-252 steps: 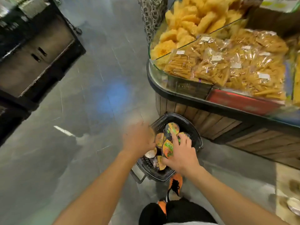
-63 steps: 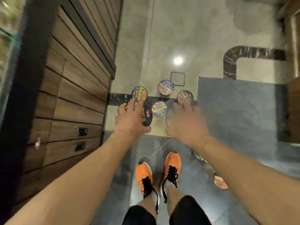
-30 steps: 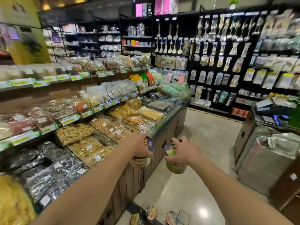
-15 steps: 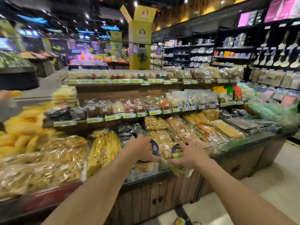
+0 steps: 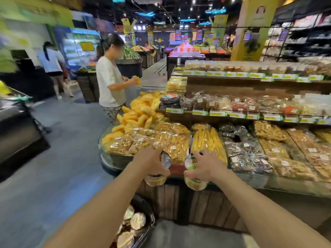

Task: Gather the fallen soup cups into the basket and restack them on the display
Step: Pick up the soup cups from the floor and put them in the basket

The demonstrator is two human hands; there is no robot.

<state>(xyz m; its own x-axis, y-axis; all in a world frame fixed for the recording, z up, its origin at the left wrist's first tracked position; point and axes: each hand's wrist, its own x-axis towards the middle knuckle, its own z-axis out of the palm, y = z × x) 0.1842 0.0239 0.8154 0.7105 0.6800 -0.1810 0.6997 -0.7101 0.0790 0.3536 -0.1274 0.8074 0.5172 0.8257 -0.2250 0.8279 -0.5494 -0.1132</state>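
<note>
head view looks out over a shop aisle, with both bare forearms reaching forward to the middle of the frame. the left hand [image 5: 152,161] has its fingers curled round a soup cup [image 5: 155,179] and grips it near the lid rim. the cup's yellow body hangs below the palm and its foil lid is tipped toward three o'clock. the right hand [image 5: 204,167] grips a second soup cup [image 5: 194,183] in much the same way, fingers wrapped over the top, lid tipped toward nine o'clock. the two cups are near each other but apart. both are held in the air in front of the wooden counter [image 5: 206,208], about level with its glass edge.

at about seven o'clock from the hands, low in the frame, a black basket [image 5: 150,211] sits on the grey floor [image 5: 53,176], close to the counter's base. several more cups [image 5: 137,221] lie in it with their lids showing, partly hidden by the left forearm.

on the counter at twelve o'clock from the hands lie clear bags of yellow snacks [image 5: 161,142]. tiers of packed goods run off toward three o'clock. at eleven o'clock a person in a white top [image 5: 109,81] stands beside the counter's rounded end, holding something yellow. farther off at ten o'clock another person [image 5: 52,63] has their back turned. the nine o'clock edge of the frame is blurred.
</note>
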